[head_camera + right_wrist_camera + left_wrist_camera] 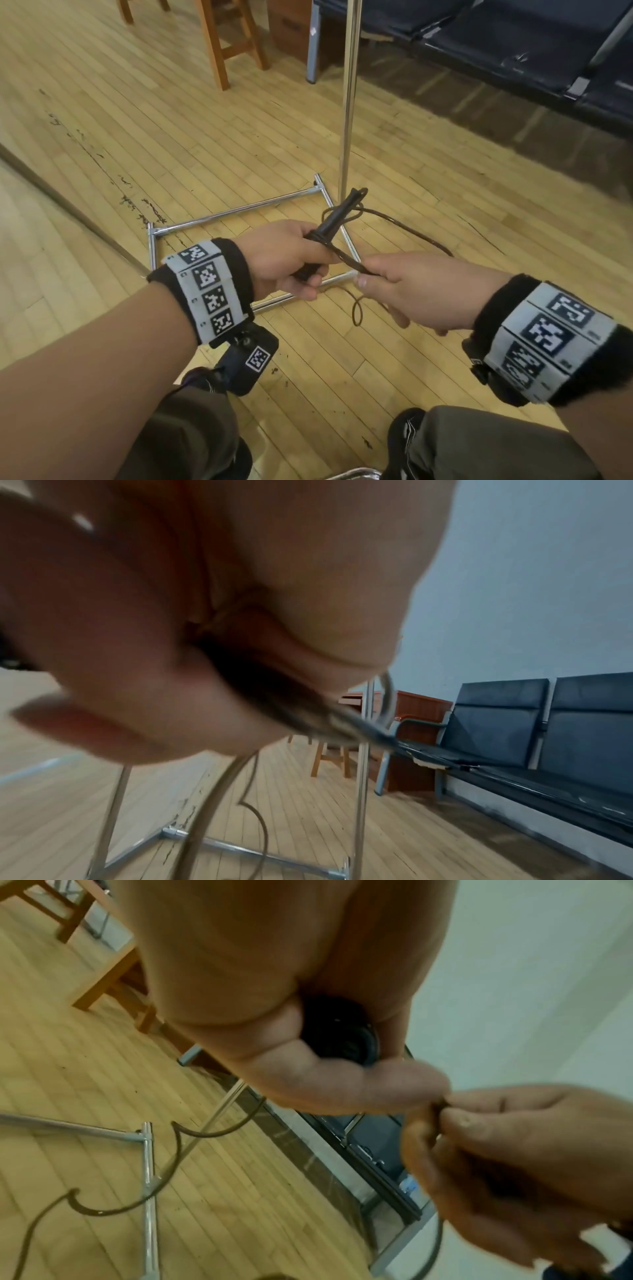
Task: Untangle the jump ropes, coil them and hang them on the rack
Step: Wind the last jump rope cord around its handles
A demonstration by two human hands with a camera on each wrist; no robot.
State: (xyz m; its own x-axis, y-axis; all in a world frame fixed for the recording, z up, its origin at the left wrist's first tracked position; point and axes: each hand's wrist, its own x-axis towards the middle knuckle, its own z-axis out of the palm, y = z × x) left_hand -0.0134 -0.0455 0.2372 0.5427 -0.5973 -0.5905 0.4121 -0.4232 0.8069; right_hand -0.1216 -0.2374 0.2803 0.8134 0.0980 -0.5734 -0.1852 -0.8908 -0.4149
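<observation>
My left hand (291,263) grips the dark handles (339,216) of a brown jump rope, which point up and away with rope wound around them. The handle's round black end (342,1039) shows inside the fist in the left wrist view. My right hand (404,287) pinches the brown rope (349,263) just beside the left hand. From there the rope (411,229) loops out over the floor and a small loop (358,311) hangs below. The chrome rack's pole (349,102) rises behind the hands, its square base frame (239,210) lying on the floor.
Wooden plank floor (154,120) all around. A wooden stool (226,37) and a cardboard box (287,27) stand at the back. A row of dark padded seats (513,44) runs along the right. My knees and shoes show at the bottom.
</observation>
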